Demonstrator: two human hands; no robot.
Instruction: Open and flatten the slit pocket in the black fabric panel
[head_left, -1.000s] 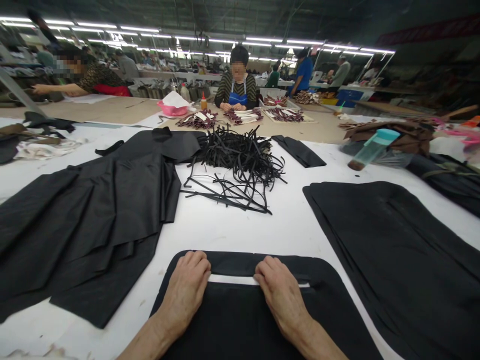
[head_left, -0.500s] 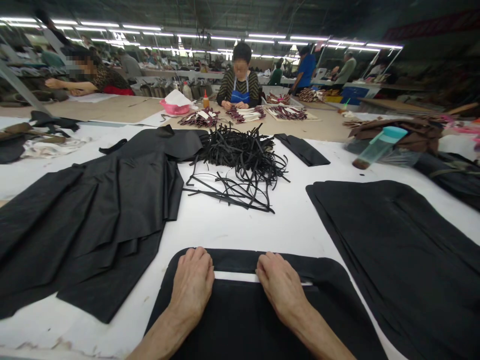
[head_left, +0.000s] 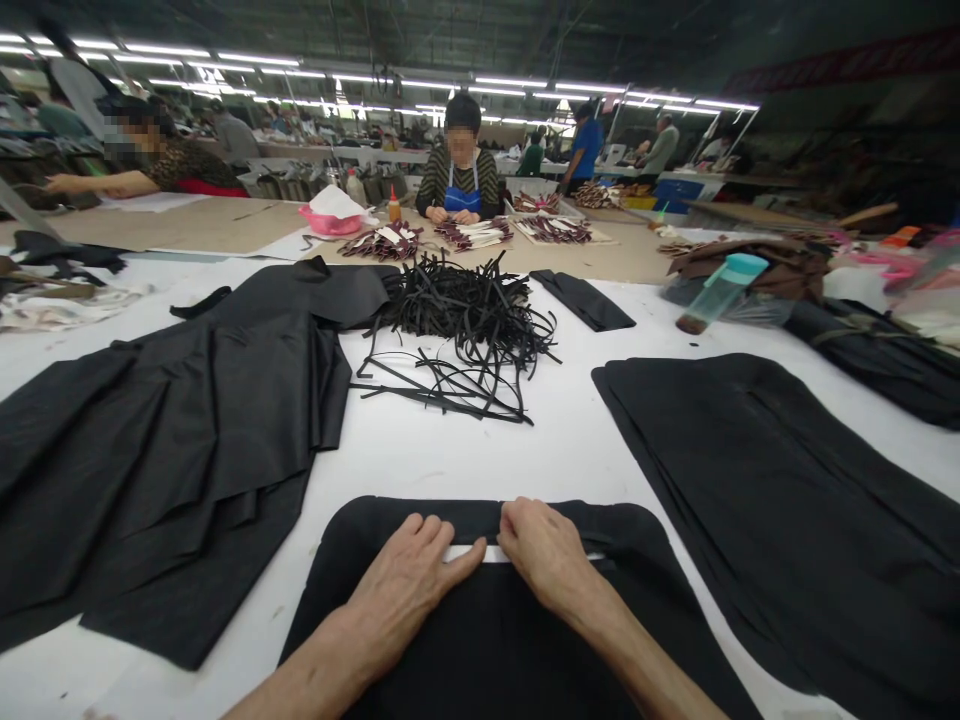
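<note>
A black leather-like panel with rounded far corners lies flat in front of me. Near its far edge runs a long narrow slot, through which a white strip shows. My left hand rests on the panel at the slot's left part, its thumb spread toward the right and its fingertips on the band beyond. My right hand has its fingers bent and pressed together on that band, pinching it just right of the middle. The undersides of the right fingers are hidden.
Stacked black panels lie to the left and right. Beyond is a tangled heap of thin black strips. A bottle with a turquoise lid lies at right. Across the table a person in a blue apron handles dark red pieces.
My left hand has slid right and its thumb has spread out from the fingers. My right hand has shifted slightly left along the band. The whole view has turned a little to the right.
</note>
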